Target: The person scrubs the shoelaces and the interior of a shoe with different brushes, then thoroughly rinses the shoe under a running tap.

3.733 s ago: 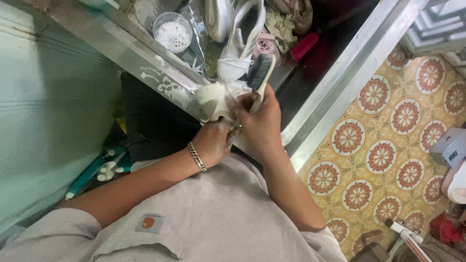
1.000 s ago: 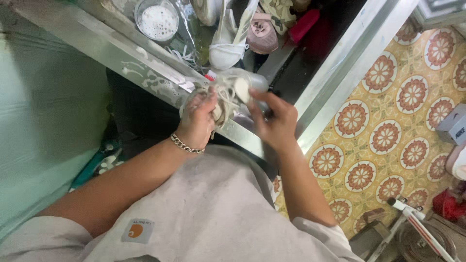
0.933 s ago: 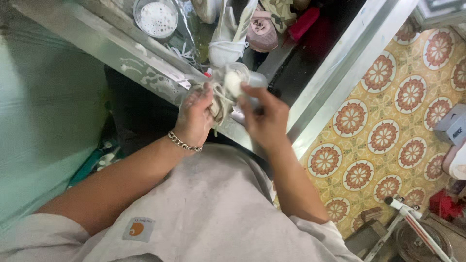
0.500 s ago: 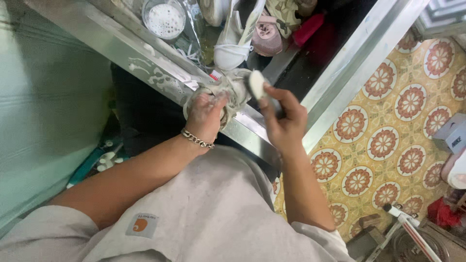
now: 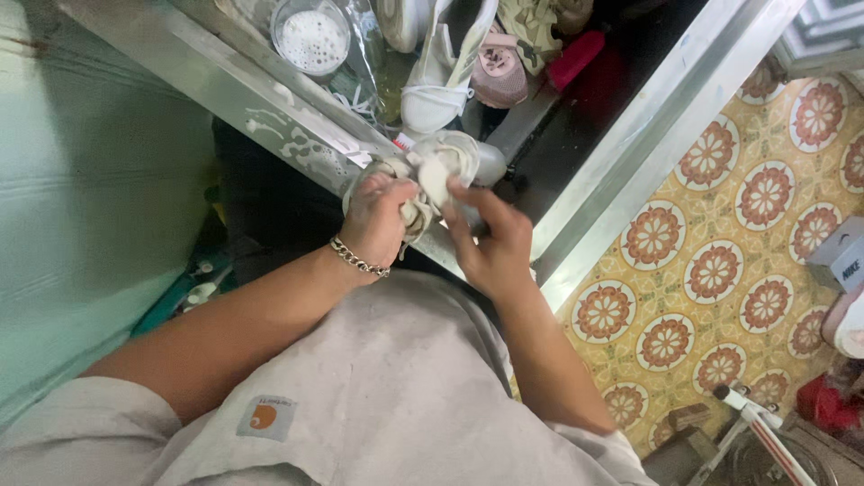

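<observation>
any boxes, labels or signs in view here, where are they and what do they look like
Grey box: on the patterned floor at the right edge, cut off by the frame, dark logo on its side.
Shirt patch: small square label on the person's grey shirt, bottom centre, pale with an orange emblem.
No signs or screens show.

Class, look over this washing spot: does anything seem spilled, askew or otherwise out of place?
Nothing looks damaged. White suds streak the metal sink rim beside the left hand, which grips a pale shoe with the right hand. Other shoes lie jumbled in the basin, one tipped on its side.
</observation>
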